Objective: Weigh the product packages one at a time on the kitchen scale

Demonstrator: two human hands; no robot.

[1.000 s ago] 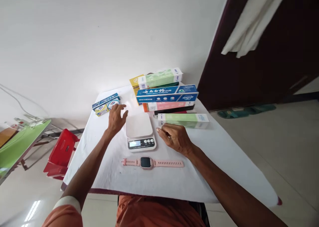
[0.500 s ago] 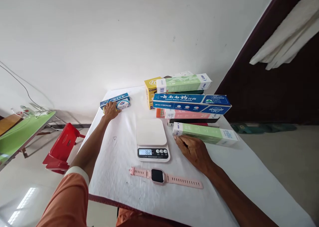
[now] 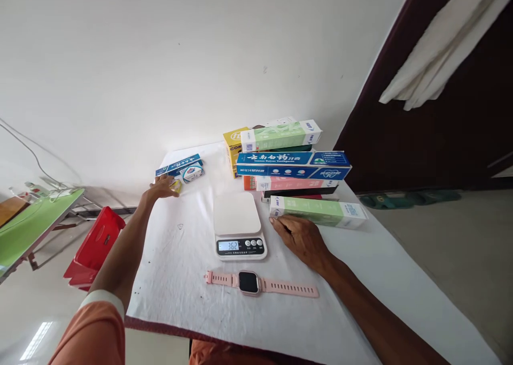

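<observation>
My left hand (image 3: 162,186) reaches to the far left of the white table (image 3: 180,279), its fingers curled at the near end of a small yellow and blue box (image 3: 188,173). Just behind that box lies a blue toothpaste box (image 3: 178,164). My right hand (image 3: 298,237) rests on the cloth with fingers bent, its fingertips touching the near end of a green toothpaste box (image 3: 318,210). Between my hands stands a white kitchen scale (image 3: 238,226) with a bare platform and a lit display. A pink smartwatch (image 3: 260,285) lies flat in front of the scale.
A stack of toothpaste boxes (image 3: 292,164) stands behind the scale, with a yellow box (image 3: 232,146) at its left end. A red stool (image 3: 96,242) and a green table (image 3: 32,226) are to the left. Sandals (image 3: 401,198) lie on the floor at the right.
My left hand left the scale, reached out to the small boxes at the far left, and has now slid slightly nearer and leftward. My right hand stayed by the green box.
</observation>
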